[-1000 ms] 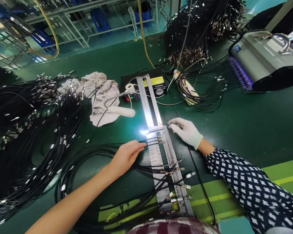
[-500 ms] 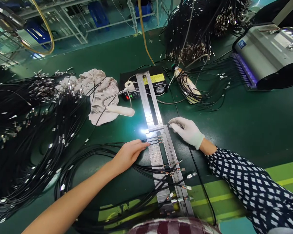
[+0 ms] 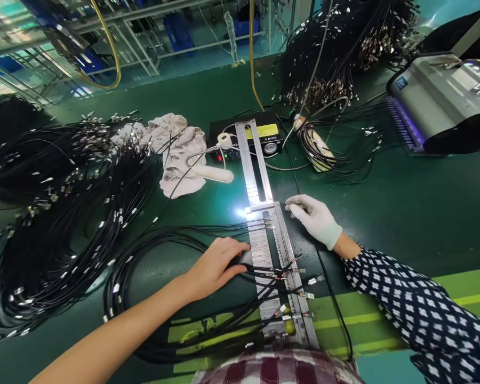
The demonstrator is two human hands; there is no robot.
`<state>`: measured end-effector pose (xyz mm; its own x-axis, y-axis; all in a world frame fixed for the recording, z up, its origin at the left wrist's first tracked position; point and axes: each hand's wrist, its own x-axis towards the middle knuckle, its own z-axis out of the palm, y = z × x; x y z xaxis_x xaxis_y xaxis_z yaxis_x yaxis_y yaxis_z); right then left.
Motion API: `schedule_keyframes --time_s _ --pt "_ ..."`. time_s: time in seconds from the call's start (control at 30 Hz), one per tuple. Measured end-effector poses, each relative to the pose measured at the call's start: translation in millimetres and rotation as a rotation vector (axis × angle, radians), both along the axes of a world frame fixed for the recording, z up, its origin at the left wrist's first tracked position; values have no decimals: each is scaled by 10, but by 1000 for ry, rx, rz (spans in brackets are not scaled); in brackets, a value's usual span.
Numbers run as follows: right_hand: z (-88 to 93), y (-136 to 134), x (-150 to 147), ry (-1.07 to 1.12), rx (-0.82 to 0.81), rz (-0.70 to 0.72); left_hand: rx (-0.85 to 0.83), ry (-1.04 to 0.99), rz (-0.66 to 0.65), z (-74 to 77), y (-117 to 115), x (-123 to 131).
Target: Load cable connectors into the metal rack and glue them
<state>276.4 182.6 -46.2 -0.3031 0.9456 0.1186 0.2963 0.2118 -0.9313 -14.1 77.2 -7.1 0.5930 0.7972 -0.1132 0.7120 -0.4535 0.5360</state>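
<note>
My bare left hand [image 3: 220,266] reaches in from the left with thumb and forefinger spread apart. Its thumb lies by a bundle of black cables [image 3: 260,270] at the left edge of a slotted metal fixture [image 3: 260,246]. Across the fixture's upper part lie several thin cables [image 3: 240,226], their stripped ends over the slot. My right hand [image 3: 316,218], in a white glove, is closed just right of the fixture's rail [image 3: 284,234]. Its fingertips are curled together; anything between them is hidden. More connector-tipped cables [image 3: 280,309] cross the fixture's near end.
A black control box [image 3: 272,140] stands behind the fixture, with a bright light at the fixture's left edge. A white cloth [image 3: 182,178] and cable heaps [image 3: 68,240] lie left. A taped bundle [image 3: 318,146] and a grey machine [image 3: 444,101] stand right.
My left hand has left the upper thin cables, moved toward me along the fixture, and opened its thumb and forefinger. My right hand stays beside the rail. The whole view has shifted slightly.
</note>
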Motion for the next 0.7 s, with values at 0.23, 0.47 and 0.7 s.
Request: schedule_keyframes --time_s 0.23,0.47,0.7 --pt "0 -79 23 -90 30 23 -294 -346 235 16 -18 93" --pt "28 -59 10 -109 50 26 56 -224 177 -73 187 93" --pt "37 -62 0 -136 44 22 241 -37 -29 -12 296 19"
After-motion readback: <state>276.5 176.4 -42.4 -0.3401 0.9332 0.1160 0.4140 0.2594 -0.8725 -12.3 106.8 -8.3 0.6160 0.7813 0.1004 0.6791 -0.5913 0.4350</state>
